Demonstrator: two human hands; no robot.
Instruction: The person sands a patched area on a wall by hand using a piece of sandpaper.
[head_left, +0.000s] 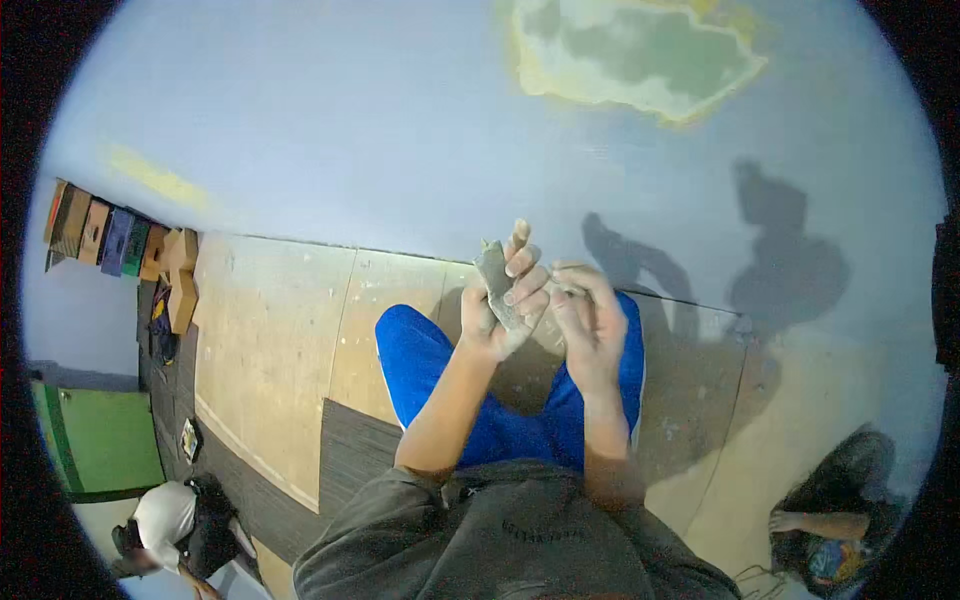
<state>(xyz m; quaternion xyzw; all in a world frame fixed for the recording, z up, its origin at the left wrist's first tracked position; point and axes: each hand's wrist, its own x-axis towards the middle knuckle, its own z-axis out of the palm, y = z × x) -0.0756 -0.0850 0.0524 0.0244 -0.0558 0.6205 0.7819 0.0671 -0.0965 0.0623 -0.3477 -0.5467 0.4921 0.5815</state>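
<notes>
My left hand (510, 300) is raised with its palm up, holding a small grey-green slab (496, 281), perhaps a folded sanding sheet or block, between thumb and fingers. Pale dust coats the fingers. Close at its right, my right hand (589, 307) has thumb and fingertips drawn near each other; whether anything small is between them is unclear. Both hands are above my knees, in front of a blue-grey wall (337, 150). Higher on that wall is an irregular pale and green patch (660, 56) with yellowish edges.
Wooden boards (262, 322) cover the dark floor along the wall. Cardboard boxes (180, 277) and a row of bins stand at the far left, near a green panel (109, 435). One person (169, 517) bends at lower left; another person (832, 510) sits at lower right.
</notes>
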